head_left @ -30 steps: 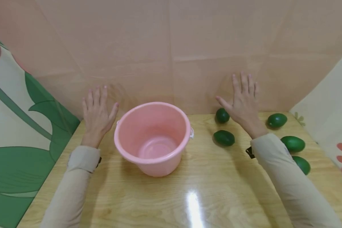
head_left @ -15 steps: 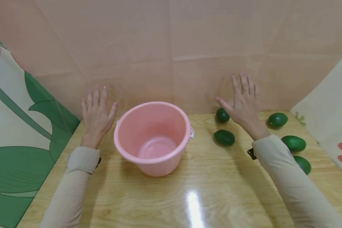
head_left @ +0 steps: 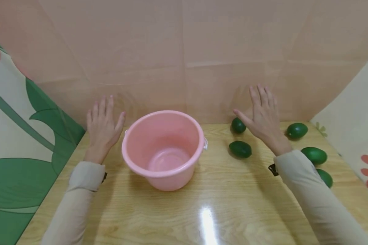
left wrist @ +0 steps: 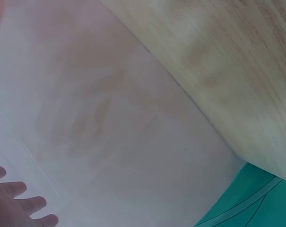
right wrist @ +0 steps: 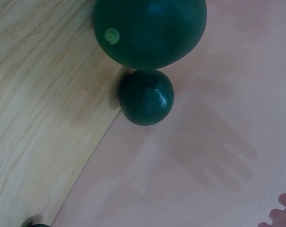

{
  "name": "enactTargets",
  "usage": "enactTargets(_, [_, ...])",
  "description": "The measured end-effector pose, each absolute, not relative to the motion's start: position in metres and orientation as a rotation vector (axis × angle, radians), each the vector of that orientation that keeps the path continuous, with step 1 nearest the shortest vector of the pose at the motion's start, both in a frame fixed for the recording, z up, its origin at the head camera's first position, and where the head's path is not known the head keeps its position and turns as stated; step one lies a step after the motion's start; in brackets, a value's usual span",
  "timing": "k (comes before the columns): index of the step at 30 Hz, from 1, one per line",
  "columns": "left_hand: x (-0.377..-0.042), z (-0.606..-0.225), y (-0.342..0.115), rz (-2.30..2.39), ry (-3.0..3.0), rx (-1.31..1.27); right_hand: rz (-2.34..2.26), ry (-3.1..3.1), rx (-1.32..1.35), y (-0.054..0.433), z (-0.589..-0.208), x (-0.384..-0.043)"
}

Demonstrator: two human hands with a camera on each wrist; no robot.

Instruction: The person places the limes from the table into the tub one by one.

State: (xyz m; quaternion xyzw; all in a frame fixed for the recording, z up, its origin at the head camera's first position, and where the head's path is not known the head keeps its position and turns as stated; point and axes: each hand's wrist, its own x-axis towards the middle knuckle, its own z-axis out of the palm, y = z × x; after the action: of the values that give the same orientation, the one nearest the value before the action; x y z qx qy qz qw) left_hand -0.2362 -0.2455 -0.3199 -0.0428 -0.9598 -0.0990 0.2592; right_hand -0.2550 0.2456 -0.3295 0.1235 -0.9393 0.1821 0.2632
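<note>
My left hand hovers left of a pink bucket, fingers straight and thumb spread, holding nothing. Its fingers show at the lower left of the left wrist view. On the other side my right hand is raised with straight fingers, also holding nothing. Beneath and beside it lie dark green avocado-like fruits: one by the back edge, one nearer. In the right wrist view a large green fruit overlaps a smaller-looking green fruit. The bucket's inside is bare, and a white handle joint sits on its right.
More green fruits lie at the right: one at the back, one by the right sleeve, one partly hidden by that sleeve. A pinkish backdrop rises behind the wooden table. Printed panels flank the table.
Both hands have come down slightly, fingers still straight. The bucket and fruits stay in place; the head view has shifted a little.
</note>
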Motion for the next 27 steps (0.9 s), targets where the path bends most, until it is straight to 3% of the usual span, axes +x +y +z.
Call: enactTargets(27, [-0.210,-0.308,-0.238,-0.271,-2.523,-0.250,0.559,-2.455,0.442,0.252,-0.337,-0.229])
